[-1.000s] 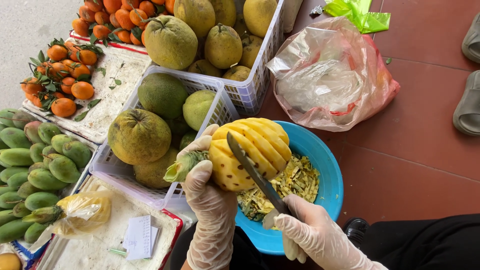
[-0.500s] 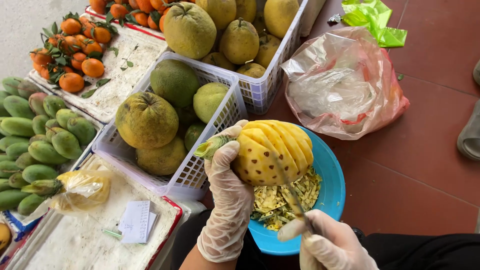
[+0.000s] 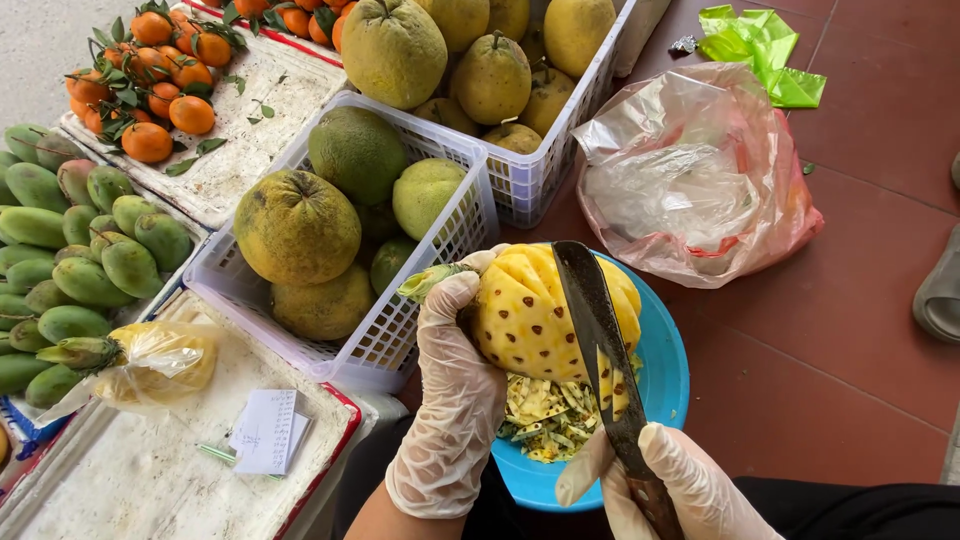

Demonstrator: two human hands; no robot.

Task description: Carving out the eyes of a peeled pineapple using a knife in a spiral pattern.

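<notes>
Pineapple (image 3: 530,320) over blue bowl (image 3: 665,370) of peelings (image 3: 545,415)

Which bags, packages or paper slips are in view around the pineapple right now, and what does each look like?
Plastic bag: on the red floor, right of the baskets; crumpled, clear with a pink tint.
Green bags: top right on the floor; bright green, folded.
Yellowish bag: on the white tray at left; clear, holding a peeled fruit.
Paper slips: white tray, lower left; small, white, handwritten.
</notes>
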